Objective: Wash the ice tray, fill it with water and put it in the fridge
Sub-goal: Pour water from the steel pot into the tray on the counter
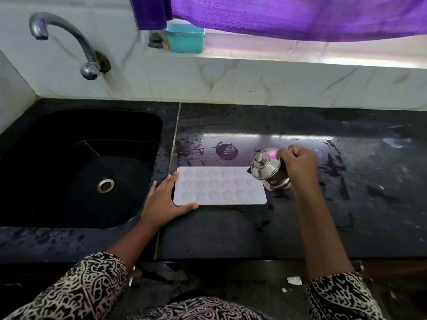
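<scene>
A pale lilac ice tray (219, 185) with star- and heart-shaped cells lies flat on the black countertop (231, 232), just right of the sink. My left hand (165, 200) rests open against the tray's left end, fingers straight along its edge and thumb along the front edge. My right hand (297, 165) grips a small lidded steel pot (269, 172), tilted towards the tray's right end so its lid overhangs the far right cells. Whether water is in the cells cannot be told.
A black sink (69, 167) with a steel drain lies to the left, under a wall tap (64, 40). A teal box (184, 39) stands on the window ledge below a purple curtain (288, 15). Water streaks and a ring mark wet the counter behind the tray.
</scene>
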The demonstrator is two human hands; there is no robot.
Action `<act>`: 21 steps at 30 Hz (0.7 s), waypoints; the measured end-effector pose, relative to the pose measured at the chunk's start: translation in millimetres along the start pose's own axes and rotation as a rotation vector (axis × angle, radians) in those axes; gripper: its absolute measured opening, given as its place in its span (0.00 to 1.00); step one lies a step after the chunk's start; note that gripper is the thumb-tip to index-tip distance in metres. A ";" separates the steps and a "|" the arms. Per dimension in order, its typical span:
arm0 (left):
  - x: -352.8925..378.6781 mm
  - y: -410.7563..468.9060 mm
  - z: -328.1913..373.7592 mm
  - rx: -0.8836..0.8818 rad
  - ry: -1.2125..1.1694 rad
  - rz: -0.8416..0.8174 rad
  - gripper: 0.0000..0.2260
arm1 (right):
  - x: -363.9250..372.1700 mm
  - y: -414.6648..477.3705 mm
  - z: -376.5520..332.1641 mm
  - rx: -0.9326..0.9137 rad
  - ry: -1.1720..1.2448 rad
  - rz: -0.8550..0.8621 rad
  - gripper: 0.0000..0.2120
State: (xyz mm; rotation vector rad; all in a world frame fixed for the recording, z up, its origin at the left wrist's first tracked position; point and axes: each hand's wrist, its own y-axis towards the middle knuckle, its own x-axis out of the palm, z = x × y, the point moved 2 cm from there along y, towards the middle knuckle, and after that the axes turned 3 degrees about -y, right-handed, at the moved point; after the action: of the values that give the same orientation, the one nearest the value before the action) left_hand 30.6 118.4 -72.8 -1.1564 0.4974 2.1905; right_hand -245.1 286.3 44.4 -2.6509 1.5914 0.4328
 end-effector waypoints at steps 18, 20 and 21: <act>-1.9 -0.4 3.0 -0.002 -0.005 -0.004 0.55 | -6.8 0.0 -13.3 -0.030 -0.029 0.016 0.20; -1.8 -0.6 2.5 -0.005 -0.002 -0.006 0.55 | -6.4 -0.4 -14.1 -0.028 -0.026 0.022 0.21; -1.6 -0.6 2.2 -0.006 -0.002 -0.005 0.55 | -6.3 -0.6 -14.3 -0.028 -0.027 0.023 0.21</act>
State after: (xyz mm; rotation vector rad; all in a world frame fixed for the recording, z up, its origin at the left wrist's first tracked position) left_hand 30.4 119.5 -70.2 -1.1573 0.4869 2.1896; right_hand -244.1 289.7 59.6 -2.6373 1.6219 0.4929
